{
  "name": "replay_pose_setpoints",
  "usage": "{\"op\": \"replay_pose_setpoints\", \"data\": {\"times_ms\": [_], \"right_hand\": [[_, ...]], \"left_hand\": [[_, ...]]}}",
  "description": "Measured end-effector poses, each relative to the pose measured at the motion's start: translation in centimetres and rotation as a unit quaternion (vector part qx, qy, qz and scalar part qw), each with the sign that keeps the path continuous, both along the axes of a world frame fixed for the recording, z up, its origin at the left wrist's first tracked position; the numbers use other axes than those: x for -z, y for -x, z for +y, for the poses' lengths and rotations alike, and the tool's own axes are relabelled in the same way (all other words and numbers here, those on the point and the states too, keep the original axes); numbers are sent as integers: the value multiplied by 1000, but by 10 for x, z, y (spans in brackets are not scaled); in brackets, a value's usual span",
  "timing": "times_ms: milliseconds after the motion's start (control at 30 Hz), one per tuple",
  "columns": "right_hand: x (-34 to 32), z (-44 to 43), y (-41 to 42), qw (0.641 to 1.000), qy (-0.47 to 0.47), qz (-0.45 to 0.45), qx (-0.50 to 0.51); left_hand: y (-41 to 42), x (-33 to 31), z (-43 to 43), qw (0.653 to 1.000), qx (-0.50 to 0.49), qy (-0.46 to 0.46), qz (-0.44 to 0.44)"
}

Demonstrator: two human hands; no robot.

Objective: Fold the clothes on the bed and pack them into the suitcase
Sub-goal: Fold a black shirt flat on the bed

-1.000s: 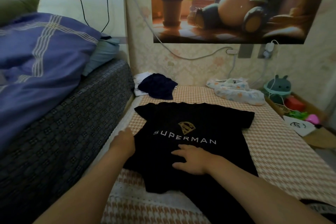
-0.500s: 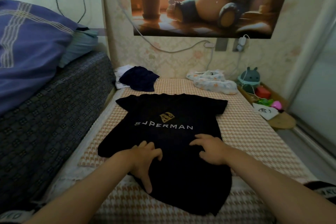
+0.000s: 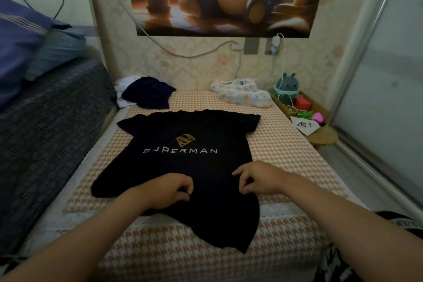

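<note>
Both hands are curling up from lying flat; left hand (image 3: 169, 190) is pinching the black T-shirt (image 3: 190, 162), lying face-up on the bed (image 3: 286, 155); right hand (image 3: 258, 178) is pinching it alongside; folding seems to be starting, calling for lifting the near hem toward the far collar.

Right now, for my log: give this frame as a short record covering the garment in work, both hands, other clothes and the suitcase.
garment in work: black T-shirt, spread out, print up, on the bed
left hand: fingers curled on the shirt's lower middle, apparently pinching fabric
right hand: likewise, just beside the left
other clothes: dark blue garment over a white garment, far left; patterned garment, far right
suitcase: not in view
folding: not yet started
</note>
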State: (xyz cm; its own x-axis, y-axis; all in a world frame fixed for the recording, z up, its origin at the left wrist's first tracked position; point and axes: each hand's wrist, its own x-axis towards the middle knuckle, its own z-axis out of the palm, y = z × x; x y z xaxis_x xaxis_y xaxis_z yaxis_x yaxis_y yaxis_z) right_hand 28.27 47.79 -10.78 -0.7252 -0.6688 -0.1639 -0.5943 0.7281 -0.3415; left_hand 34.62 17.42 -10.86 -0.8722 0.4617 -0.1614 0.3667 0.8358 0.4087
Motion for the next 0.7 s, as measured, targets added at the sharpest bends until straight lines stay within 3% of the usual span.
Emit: {"op": "replay_pose_setpoints", "data": {"times_ms": [100, 233, 300, 367, 467, 567, 700], "right_hand": [[-7, -4, 9, 994, 90, -13, 56], [-16, -9, 15, 985, 137, -18, 103], [-14, -18, 10, 989, 110, -73, 73], [-5, -31, 3, 994, 50, -94, 34], [15, -48, 4, 999, -12, 44, 13], [20, -60, 10, 991, 17, 131, 16], [14, -74, 27, 986, 34, 161, -1]], "left_hand": [[14, -8, -4, 987, -83, -126, 53], [30, -18, 0, 927, -237, -262, 128], [36, -12, -3, 908, -288, -242, 183], [42, -2, -9, 923, -292, -169, 183], [48, 6, -11, 959, -230, -82, 145], [54, 4, -10, 982, -154, -42, 105], [55, -8, -22, 991, -133, -17, 21]]}}
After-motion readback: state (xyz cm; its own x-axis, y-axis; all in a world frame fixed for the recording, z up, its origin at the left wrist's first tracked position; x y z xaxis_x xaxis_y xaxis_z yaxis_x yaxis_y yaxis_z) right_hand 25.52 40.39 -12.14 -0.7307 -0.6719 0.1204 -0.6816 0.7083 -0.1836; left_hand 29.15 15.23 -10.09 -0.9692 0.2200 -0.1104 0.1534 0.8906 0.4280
